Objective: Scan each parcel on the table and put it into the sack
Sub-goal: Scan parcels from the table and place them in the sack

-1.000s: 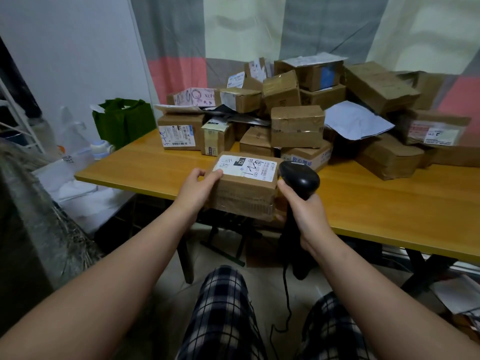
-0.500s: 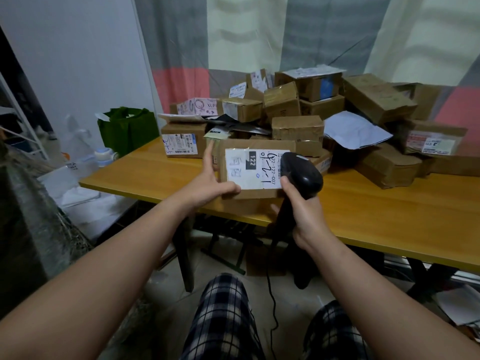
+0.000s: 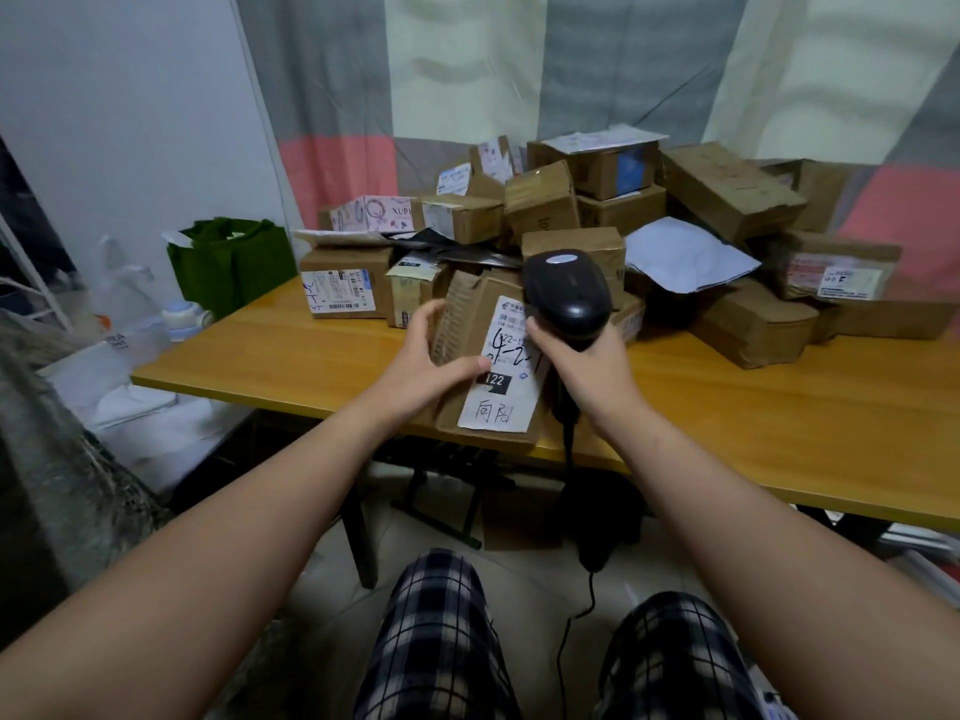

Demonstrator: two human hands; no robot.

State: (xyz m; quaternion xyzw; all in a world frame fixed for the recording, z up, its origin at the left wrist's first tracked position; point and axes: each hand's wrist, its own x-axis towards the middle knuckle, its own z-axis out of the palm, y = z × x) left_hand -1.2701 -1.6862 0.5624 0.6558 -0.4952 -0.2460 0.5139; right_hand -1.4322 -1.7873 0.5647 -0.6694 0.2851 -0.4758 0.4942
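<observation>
Left hand (image 3: 415, 366) grips small parcel (image 3: 483, 356) tilted up at surface (image 3: 270, 356) edge, right hand (image 3: 587, 366) clamps scanner (image 3: 566, 293) touching label (image 3: 506, 379); looks light, stiff cardboard, grab by sides; pile (image 3: 613, 220) behind.

black scanner (image 3: 566, 298), brown parcel (image 3: 480, 324), plaid trousers (image 3: 441, 641)

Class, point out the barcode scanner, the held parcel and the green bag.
barcode scanner (image 3: 566, 293), head view, its black head.
held parcel (image 3: 511, 400), head view, its white label.
green bag (image 3: 234, 259), head view, its front.
</observation>
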